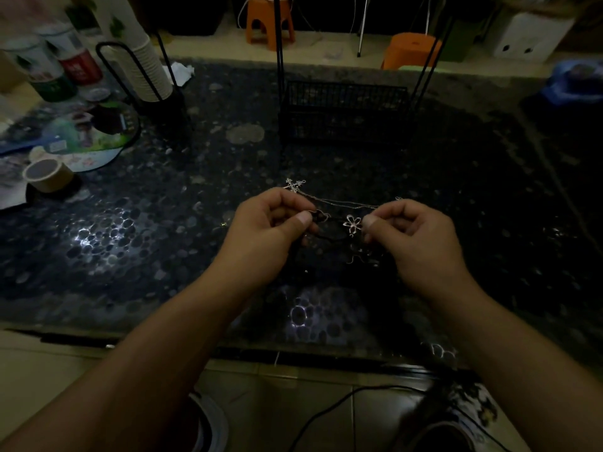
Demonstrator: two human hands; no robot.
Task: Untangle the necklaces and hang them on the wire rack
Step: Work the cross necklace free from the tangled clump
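While both forearms reach in from the near edge of the dark pebble-patterned desk [130,243], the left hand [261,230] and the right hand [421,236] are raised just above its surface, close together. The left fingers [303,218] are curled and pinch a dark cord. The right fingers [370,220] are curled and pinch a thin chain beside the flower pendant [353,224]. The tangled necklaces [342,203] span the gap between the hands; a cross pendant [294,184] shows just beyond the left hand, and further strands hang below the hands, dim and hard to trace. Farther back at centre stands the black wire rack [344,109], its uprights rising out of view. At far left are a tape roll [49,174], a stack of paper cups [143,63] and tins [62,63]. Orange stools [269,22] stand on the floor beyond.
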